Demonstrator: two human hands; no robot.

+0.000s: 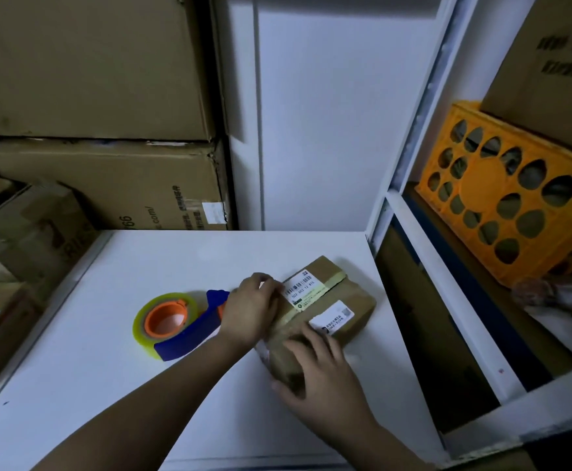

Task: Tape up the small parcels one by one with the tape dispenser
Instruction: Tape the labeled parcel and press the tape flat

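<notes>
Fingers of my right grip (315,375) curl over the near end of the parcel (325,300), steadying it; my left grip (250,309) presses the tape band flat beside the barcode label (303,288). The tape dispenser (175,324) lies just left of that grip, ready to hand. Beyond: white desk (141,385), stacked cartons (90,96), orange crate (502,205) on shelving.
</notes>
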